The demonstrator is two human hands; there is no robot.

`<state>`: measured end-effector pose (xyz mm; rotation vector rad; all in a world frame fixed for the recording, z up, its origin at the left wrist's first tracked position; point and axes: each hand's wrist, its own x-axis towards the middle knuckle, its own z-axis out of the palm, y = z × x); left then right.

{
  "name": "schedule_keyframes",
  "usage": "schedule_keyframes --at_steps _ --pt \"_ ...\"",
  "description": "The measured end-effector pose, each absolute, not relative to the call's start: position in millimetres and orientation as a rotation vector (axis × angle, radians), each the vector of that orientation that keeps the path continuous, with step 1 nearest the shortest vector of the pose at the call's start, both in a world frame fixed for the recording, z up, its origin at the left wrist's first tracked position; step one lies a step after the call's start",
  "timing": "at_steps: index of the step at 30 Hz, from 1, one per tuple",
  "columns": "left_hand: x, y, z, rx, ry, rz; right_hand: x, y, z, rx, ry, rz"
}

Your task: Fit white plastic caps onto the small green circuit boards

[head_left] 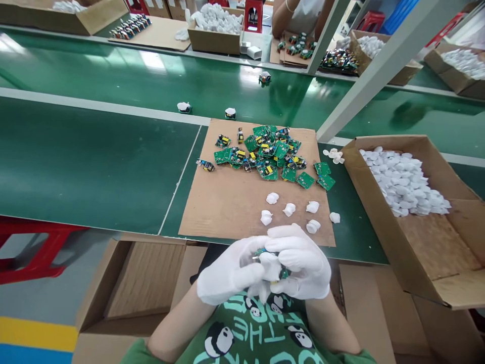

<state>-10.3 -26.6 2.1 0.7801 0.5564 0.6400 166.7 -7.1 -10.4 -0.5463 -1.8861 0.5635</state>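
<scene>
My left hand [233, 272] and my right hand [305, 264], both in white gloves, are closed together in front of my chest. Between them is a small green circuit board [284, 273], mostly hidden by the fingers. A white soft-looking piece [270, 266] lies against that board; how they are joined cannot be seen. Just beyond my hands, several loose white pieces [289, 209] are spread over a cardboard sheet [220, 202]. Farther up the sheet lies a pile of green circuit boards [267, 151] with yellow and black components.
An open carton [382, 212] of white pieces stands at the right. A green conveyor belt [125, 76] crosses behind, carrying a few capped boards [264, 77]. A white slanted post [379, 71] rises at the right. Across the belt, a person's arm [282, 17] rests near other boards.
</scene>
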Motion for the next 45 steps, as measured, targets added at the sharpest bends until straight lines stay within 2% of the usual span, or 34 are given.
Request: schedule_keyframes --at_steps 10,18,33,39,45 --pt "-8.5 -32.3 11.9 0.817 0.551 0.629 172.9 -11.2 -2.6 -0.561 -1.941 0.591" --pt "0.8 -35.1 9.8 0.694 0.68 0.737 171.3 -16.0 2.5 -0.672 -2.101 0.468" --pt "1.6 -31.0 33.0 1.04 0.902 0.751 172.0 -21.5 -8.8 -0.659 -2.021 0.442" --pt "-18.3 -25.5 27.0 0.86 0.418 0.562 171.4 -16.7 -8.6 -0.518 -2.049 0.435" --pt "-21.1 -31.6 23.0 0.807 0.433 0.582 171.1 -22.8 -9.8 -0.604 -2.075 0.464"
